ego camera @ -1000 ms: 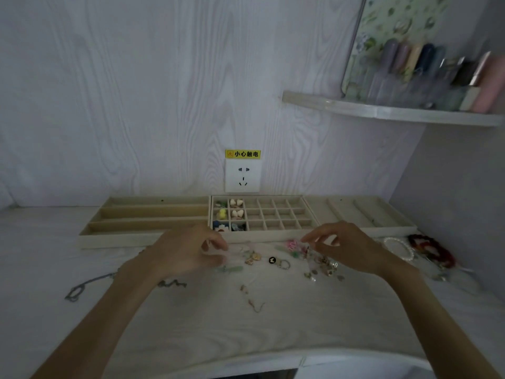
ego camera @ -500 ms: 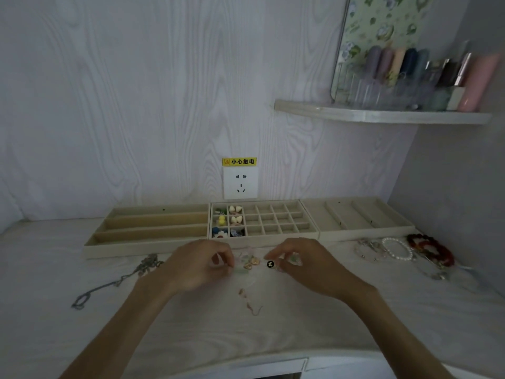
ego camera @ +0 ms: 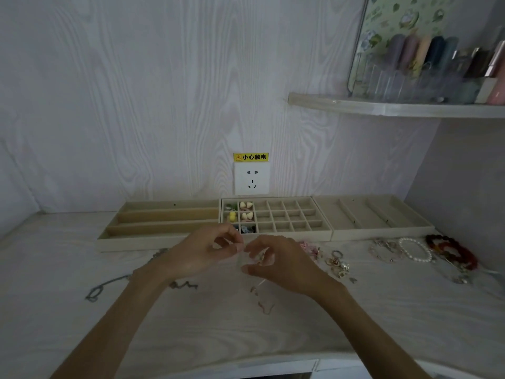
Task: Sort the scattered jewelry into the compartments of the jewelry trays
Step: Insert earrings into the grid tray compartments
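1. The table [ego camera: 382, 324] is pale wood grain, set against a wall of the same pattern.
2. Three beige trays stand in a row at the back: a long-slot tray [ego camera: 164, 222] on the left, a grid tray [ego camera: 289, 222] in the middle and a wide tray [ego camera: 382, 217] on the right. The grid tray's leftmost two columns hold small pieces, among them cream hearts and a yellow one.
3. The left hand [ego camera: 202, 253] and right hand [ego camera: 278, 263] meet just in front of the grid tray, above the table. Both have curled fingers pinching a small clear item [ego camera: 247, 255] between them; what it is cannot be told.
4. Bracelets [ego camera: 426, 250] lie at the right, in front of the wide tray: a white pearl one and a dark red one, touching.
5. A chain [ego camera: 109, 285] trails on the table at the left.
6. Charms [ego camera: 338, 265] and a pink piece [ego camera: 308, 247] lie just right of the right hand.
7. Ear hooks [ego camera: 265, 307] lie below the hands.
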